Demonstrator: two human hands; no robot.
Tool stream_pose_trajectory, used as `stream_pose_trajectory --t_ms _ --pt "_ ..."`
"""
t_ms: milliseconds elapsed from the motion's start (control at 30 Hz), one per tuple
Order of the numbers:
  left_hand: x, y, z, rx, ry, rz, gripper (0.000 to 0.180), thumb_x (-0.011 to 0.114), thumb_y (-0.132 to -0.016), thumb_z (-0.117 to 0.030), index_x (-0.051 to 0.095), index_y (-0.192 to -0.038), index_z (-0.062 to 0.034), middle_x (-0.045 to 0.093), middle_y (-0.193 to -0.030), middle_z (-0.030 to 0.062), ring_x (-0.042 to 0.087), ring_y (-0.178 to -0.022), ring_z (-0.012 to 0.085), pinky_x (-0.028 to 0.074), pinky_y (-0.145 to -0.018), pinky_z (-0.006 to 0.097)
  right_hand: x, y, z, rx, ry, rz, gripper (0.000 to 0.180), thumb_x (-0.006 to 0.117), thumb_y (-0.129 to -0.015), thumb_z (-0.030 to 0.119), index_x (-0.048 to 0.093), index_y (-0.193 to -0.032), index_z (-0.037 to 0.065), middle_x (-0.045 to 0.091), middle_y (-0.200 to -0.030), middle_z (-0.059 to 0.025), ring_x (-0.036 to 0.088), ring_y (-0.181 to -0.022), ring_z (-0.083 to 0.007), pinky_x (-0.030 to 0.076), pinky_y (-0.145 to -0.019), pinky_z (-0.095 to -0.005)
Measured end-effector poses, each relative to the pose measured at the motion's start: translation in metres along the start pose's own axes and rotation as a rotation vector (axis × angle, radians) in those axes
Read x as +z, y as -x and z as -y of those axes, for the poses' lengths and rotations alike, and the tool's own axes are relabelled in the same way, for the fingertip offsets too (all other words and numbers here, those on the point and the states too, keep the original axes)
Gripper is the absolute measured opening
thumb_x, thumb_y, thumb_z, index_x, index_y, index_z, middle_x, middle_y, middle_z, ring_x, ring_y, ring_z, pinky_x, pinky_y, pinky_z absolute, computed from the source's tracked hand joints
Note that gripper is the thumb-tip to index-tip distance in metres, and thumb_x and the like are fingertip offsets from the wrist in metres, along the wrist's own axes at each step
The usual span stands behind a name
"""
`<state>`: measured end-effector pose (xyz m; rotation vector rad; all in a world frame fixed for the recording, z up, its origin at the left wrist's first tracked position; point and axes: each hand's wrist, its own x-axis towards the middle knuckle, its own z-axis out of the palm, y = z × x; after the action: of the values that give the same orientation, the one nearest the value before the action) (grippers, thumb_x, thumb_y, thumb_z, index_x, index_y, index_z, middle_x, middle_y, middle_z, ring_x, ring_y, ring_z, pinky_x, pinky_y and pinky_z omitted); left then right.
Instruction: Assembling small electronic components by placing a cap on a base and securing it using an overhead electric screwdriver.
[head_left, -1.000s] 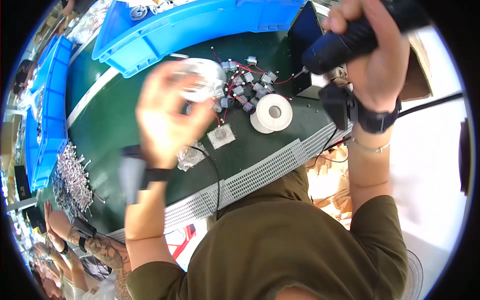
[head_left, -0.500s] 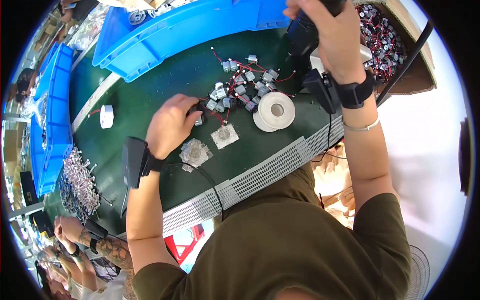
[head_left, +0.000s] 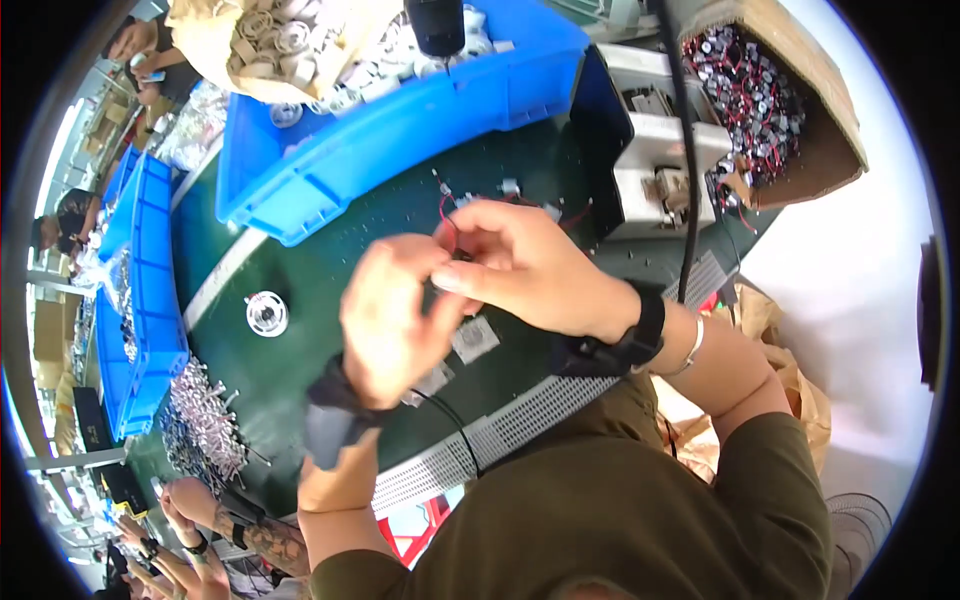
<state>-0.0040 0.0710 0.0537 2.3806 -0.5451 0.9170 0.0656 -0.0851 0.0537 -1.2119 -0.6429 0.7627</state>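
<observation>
My left hand point(head_left: 395, 315) and my right hand point(head_left: 545, 270) meet over the middle of the bench, fingers closed together. Between the fingertips is a small motor, mostly hidden; a dark bit of it and a red wire point(head_left: 448, 215) show. Both hands are pinched on it, though blur hides the exact grip. Behind my fingers lie more small grey motors point(head_left: 511, 187) with red leads, largely covered. Just below my hands, a square whitish pad point(head_left: 475, 341) lies on the green bench, and a second pad point(head_left: 430, 384) is partly hidden by my left wrist.
A black power screwdriver point(head_left: 435, 28) hangs over a blue bin point(head_left: 400, 140) of white round parts. A white fixture point(head_left: 660, 150) and a carton of motors point(head_left: 835, 130) stand right. Leftward are a white round part point(head_left: 267, 314), a screw heap point(head_left: 210, 420) and co-workers' hands point(head_left: 190, 500).
My right hand has let go of the black screwdriver and come down to join my left hand at the motor. The screwdriver now hangs above the bin. The whole view has shifted.
</observation>
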Motion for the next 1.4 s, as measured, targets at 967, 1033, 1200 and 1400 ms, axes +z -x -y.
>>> stream_pose_trajectory --t_ms 967,1033,1200,1400 --pt "-0.03 -0.031 0.073 -0.651 0.882 0.32 0.083 0.085 -0.061 -0.006 0.042 -0.132 -0.0021 0.052 -0.124 0.0072 0.051 -0.115 0.0193 0.042 -0.099 0.035 -0.057 0.089 -0.005 -0.264 0.15 -0.372 0.033 0.062 -0.079 -0.011 0.054 -0.109 -0.002 0.054 -0.108 -0.0082 0.058 -0.094 -0.0138 0.05 -0.08 -0.0259" --pt "0.006 -0.011 0.034 -0.499 1.024 0.317 0.082 0.087 -0.058 -0.009 0.046 -0.129 -0.0031 0.052 -0.126 0.0099 0.049 -0.118 0.0198 0.039 -0.101 0.035 -0.055 0.088 0.001 -0.221 0.177 -0.398 0.033 0.061 -0.08 -0.01 0.054 -0.112 -0.003 0.054 -0.106 -0.0063 0.058 -0.089 -0.0118 0.05 -0.08 -0.0246" --pt "0.084 0.015 -0.012 -0.334 0.596 0.28 0.068 0.086 -0.056 -0.015 0.056 -0.115 -0.0002 0.056 -0.119 0.0167 0.05 -0.117 0.0308 0.04 -0.098 0.039 -0.053 0.086 0.003 -0.2 0.166 -0.465 0.034 0.064 -0.08 -0.009 0.054 -0.112 -0.002 0.057 -0.103 -0.0055 0.059 -0.091 -0.0112 0.05 -0.081 -0.0237" --pt "0.092 0.022 -0.013 -0.244 0.382 0.254 0.064 0.086 -0.058 -0.019 0.058 -0.112 -0.0007 0.056 -0.117 0.016 0.056 -0.107 0.0317 0.046 -0.089 0.038 -0.058 0.092 -0.007 -0.17 0.606 -0.353 0.026 0.063 -0.08 -0.008 0.057 -0.105 -0.001 0.058 -0.099 -0.0051 0.06 -0.094 -0.014 0.051 -0.084 -0.0269"
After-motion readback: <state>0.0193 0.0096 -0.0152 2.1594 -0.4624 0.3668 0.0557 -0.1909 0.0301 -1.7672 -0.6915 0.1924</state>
